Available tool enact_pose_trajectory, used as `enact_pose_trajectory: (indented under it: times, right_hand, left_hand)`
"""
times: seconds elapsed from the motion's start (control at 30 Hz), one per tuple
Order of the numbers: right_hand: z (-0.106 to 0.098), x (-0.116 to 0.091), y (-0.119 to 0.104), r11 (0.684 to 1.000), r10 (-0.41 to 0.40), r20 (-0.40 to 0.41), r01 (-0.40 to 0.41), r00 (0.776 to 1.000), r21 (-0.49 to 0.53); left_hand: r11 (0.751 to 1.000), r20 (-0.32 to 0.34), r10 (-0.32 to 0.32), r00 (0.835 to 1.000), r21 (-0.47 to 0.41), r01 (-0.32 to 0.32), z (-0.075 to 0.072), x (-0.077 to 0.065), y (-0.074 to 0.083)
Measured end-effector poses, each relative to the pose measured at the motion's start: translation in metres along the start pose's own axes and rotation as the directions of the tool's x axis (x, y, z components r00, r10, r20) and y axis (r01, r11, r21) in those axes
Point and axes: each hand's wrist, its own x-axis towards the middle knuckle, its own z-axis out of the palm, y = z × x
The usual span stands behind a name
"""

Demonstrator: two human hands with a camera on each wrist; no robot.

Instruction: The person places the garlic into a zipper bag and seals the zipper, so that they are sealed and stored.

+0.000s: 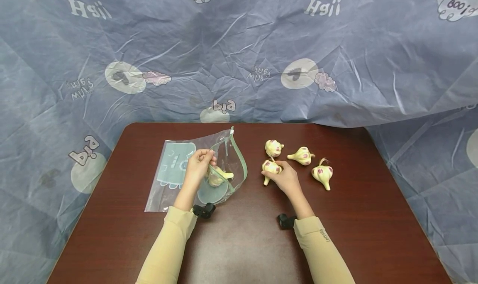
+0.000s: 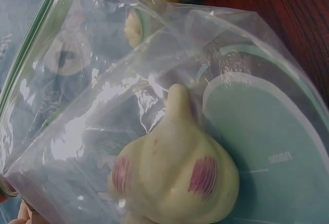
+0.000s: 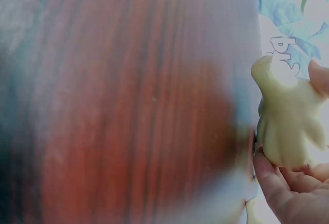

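Note:
A clear zip bag with a teal print lies on the table, its mouth raised and spread toward the right. My left hand pinches the bag near its green-edged opening. One garlic bulb with purple patches is inside the bag, stem toward the mouth. To the right of the bag, my right hand grips another garlic bulb between thumb and fingers. The right wrist view shows that bulb from close up, above the fingers.
Three more garlic bulbs sit beyond and right of my right hand: one at the back, one on its side, and one farther right. The dark wooden table meets a blue printed cloth behind it.

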Motion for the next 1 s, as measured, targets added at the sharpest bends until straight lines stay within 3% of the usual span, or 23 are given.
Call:
enact_pose_trajectory:
  times: [0.4, 0.73, 1.0]
  right_hand:
    - [-0.012, -0.004, -0.009, 0.998, -0.025, -0.034, 0.027, 0.999, 0.062]
    - [-0.016, -0.007, -0.038, 0.991, -0.054, -0.043, 0.059, 0.998, 0.124]
    - [-0.008, -0.009, -0.059, 0.975, -0.128, -0.061, 0.137, 0.990, 0.175]
  left_hand:
    - [1.000, 0.005, 0.008, 1.000, -0.017, -0.007, 0.003, -0.001, -0.001]
    - [1.000, 0.003, 0.008, 1.000, -0.005, -0.008, 0.006, -0.002, 0.000]
    - [1.000, 0.006, 0.008, 1.000, 0.012, -0.008, 0.007, -0.002, -0.001]
